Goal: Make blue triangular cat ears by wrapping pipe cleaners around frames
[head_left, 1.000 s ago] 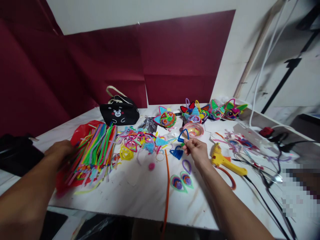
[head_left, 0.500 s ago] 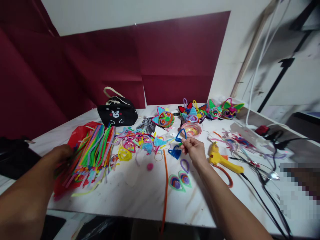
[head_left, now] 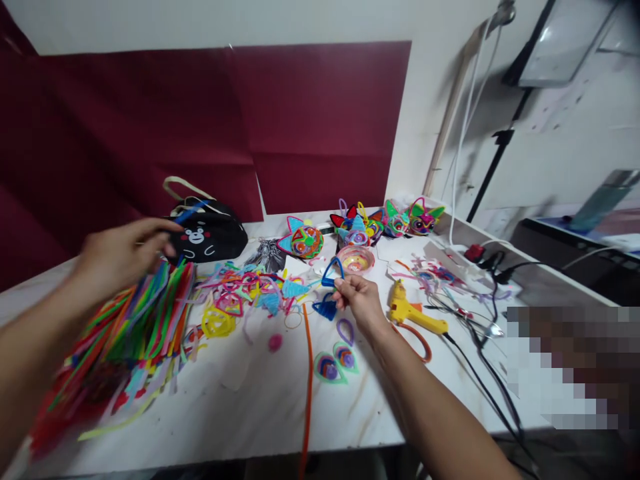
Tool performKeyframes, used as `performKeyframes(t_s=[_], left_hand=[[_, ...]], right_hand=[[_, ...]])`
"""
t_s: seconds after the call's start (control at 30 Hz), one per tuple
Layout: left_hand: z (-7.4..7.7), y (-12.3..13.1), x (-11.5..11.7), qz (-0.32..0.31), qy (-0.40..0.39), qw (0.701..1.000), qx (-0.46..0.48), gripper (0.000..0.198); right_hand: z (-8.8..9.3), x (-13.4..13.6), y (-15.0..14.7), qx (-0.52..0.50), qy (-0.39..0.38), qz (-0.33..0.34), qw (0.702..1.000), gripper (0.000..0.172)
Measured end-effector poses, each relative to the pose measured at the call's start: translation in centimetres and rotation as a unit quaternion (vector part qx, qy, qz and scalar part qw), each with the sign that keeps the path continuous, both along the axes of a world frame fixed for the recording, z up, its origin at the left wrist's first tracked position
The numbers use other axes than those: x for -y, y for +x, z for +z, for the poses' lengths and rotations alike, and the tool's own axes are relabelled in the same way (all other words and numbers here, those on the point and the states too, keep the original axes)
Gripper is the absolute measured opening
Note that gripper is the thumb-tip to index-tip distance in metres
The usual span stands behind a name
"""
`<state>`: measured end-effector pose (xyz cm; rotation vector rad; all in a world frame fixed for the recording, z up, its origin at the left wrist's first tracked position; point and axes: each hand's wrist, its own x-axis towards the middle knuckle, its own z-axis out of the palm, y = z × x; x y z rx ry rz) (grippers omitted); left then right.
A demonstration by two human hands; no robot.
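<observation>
My right hand [head_left: 358, 297] pinches a blue pipe-cleaner triangle [head_left: 341, 263], an open outline with a thicker lower edge. Just beneath it lies a filled blue triangle [head_left: 325, 308]. On the left, my left hand [head_left: 125, 253] is raised over the bundle of pipe cleaners [head_left: 150, 320], fingers closed and a little blurred. A blue pipe cleaner [head_left: 193, 212] sticks out past its fingertips, in front of the black bag. Below the right hand are a purple loop [head_left: 345, 332] and two teardrop eye shapes [head_left: 329, 369]. An orange pipe cleaner [head_left: 309, 373] runs towards the table's front edge.
A yellow glue gun [head_left: 417, 316] with a black cord lies right of my right hand. Several colourful cat-like heads [head_left: 306, 241] and a pink bowl [head_left: 371, 257] stand at the back. The black bag [head_left: 220, 233] is behind the bundle. Scissors and cables are at the right.
My left hand has risen from beside the bundle, moving up with a blue pipe cleaner now in its fingers. The right hand keeps its blue triangle. The view has turned right.
</observation>
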<state>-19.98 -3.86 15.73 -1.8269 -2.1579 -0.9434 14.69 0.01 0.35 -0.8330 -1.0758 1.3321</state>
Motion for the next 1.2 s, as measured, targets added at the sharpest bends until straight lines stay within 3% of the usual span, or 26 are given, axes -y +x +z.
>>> performKeyframes(t_s=[0.07,0.17,0.27,0.33,0.5,0.67,1.0,1.2], left_hand=[[-2.1,6.2,-0.3,-0.124,-0.048,0.983,0.127,0.038],[-6.5,13.5,-1.1,-0.212,-0.117,0.935,0.26,0.038],[-10.2,17.6,-2.0,-0.248,-0.115,0.91,0.311,0.031],[-11.7,19.0,-2.5,-0.275,-0.124,0.888,0.347,0.03],[-13.3,20.2,-3.0,-0.267,-0.078,0.882,0.381,0.023],[-13.6,20.3,-2.5,-0.258,-0.067,0.875,0.404,0.02],[-15.2,20.2,-2.1,-0.28,-0.07,0.854,0.433,0.023],[-15.0,20.0,-2.0,-0.278,-0.077,0.84,0.46,0.024]], right_hand=[[0.1,0.1,0.1,-0.006,0.009,0.005,1.0,0.029],[0.2,0.2,0.1,-0.007,0.018,0.009,1.0,0.029],[0.3,0.2,0.1,0.003,0.023,0.011,1.0,0.03],[0.4,0.2,0.1,0.016,0.023,0.011,1.0,0.029],[0.2,0.1,0.1,0.042,0.015,0.012,0.999,0.029],[-0.3,-0.2,-0.1,0.035,0.002,0.061,0.998,0.032],[-0.3,0.0,-0.3,0.046,-0.018,0.028,0.998,0.035],[-0.6,-0.1,-0.4,0.046,-0.008,0.067,0.997,0.035]])
